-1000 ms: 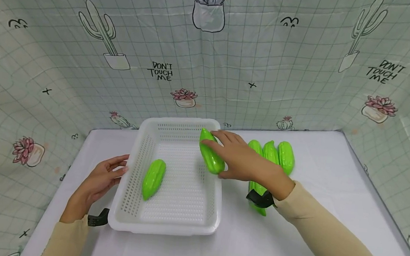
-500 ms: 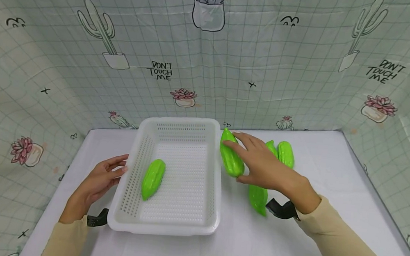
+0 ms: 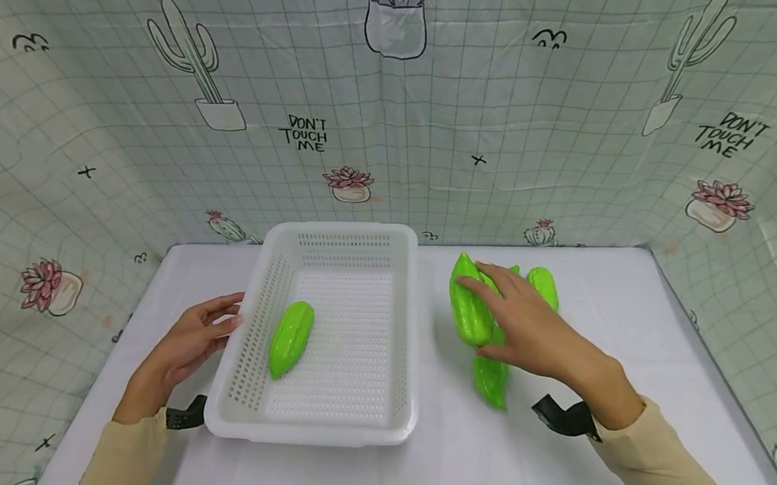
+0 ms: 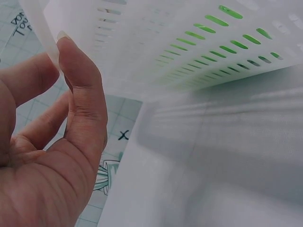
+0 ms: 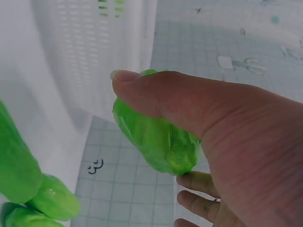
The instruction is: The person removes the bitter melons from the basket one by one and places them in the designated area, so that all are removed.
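My right hand (image 3: 528,322) holds a glossy, ridged green bitter melon (image 3: 469,309) between thumb and fingers, right of the white basket (image 3: 310,434). In the right wrist view, the thumb lies across this melon (image 5: 156,137). Several more melons lie beneath and behind that hand, partly hidden; one melon (image 3: 490,383) shows near its heel, another melon (image 3: 543,286) past its knuckles. At the basket's left side my left hand (image 3: 190,337) grips the rim with its fingertips. Inside the basket, left of centre, rests a single bitter melon (image 3: 291,340).
Everything stands on a white-covered table (image 3: 450,475). A patterned cloth (image 3: 428,121) with cactus drawings hangs behind and along both sides. The basket's perforated wall (image 4: 203,42) shows up close in the left wrist view.
My right hand has carried the bitter melon rightward, from over the basket's right rim to above the other melons. The left hand and the basket have stayed put.
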Tool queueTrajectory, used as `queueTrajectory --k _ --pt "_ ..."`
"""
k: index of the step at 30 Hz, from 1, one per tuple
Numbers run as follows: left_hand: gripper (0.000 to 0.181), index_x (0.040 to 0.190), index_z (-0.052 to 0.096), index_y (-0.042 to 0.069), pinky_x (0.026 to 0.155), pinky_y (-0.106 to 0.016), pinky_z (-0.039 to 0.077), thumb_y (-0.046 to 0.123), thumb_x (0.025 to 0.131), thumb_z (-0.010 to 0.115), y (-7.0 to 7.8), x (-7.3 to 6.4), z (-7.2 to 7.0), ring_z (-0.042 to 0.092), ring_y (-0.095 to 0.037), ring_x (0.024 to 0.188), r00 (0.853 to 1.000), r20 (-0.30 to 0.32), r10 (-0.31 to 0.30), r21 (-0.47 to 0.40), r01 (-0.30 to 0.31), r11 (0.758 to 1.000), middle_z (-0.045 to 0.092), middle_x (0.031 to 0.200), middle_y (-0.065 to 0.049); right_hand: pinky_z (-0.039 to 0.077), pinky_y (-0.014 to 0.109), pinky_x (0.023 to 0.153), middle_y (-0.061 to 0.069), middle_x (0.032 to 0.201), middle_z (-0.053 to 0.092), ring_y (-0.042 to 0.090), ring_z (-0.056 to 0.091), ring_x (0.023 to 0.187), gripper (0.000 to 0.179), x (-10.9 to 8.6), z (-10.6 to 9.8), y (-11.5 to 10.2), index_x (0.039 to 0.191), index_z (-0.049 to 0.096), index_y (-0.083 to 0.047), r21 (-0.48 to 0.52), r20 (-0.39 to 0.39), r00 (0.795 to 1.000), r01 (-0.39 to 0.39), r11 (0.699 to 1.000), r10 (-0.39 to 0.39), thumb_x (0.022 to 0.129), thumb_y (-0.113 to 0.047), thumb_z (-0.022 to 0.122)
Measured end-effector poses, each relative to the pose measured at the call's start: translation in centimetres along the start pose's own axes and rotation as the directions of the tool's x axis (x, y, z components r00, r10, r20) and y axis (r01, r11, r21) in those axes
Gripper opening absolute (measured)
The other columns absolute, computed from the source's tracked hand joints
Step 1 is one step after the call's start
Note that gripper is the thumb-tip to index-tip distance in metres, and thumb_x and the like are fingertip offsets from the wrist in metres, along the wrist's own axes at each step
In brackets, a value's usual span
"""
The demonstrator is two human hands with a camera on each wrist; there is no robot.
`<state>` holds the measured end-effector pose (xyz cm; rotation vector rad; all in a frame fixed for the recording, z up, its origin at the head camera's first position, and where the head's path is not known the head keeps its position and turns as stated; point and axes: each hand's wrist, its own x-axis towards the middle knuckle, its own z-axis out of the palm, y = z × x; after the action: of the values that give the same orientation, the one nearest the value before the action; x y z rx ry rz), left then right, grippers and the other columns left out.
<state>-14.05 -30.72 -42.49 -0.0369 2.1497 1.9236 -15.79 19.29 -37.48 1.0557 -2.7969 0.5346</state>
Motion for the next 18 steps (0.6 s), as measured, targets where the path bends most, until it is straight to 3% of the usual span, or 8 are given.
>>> queueTrajectory --k 18 --pt "0.067 0.161 0.025 -0.013 0.084 -0.020 0.059 0.005 0.107 0.062 -0.1 0.1 0.0 0.067 -0.003 0.099 1.000 0.000 -0.003 -0.009 0.003 1.000 0.056 0.120 0.004 0.035 0.074 0.112 0.028 0.160 0.037 0.052 0.037 0.145 0.102 -4.2 0.7 2.0 0.155 0.045 -0.007 0.007 -0.026 0.996 -0.084 0.996 0.084 0.070 -0.012 0.099"
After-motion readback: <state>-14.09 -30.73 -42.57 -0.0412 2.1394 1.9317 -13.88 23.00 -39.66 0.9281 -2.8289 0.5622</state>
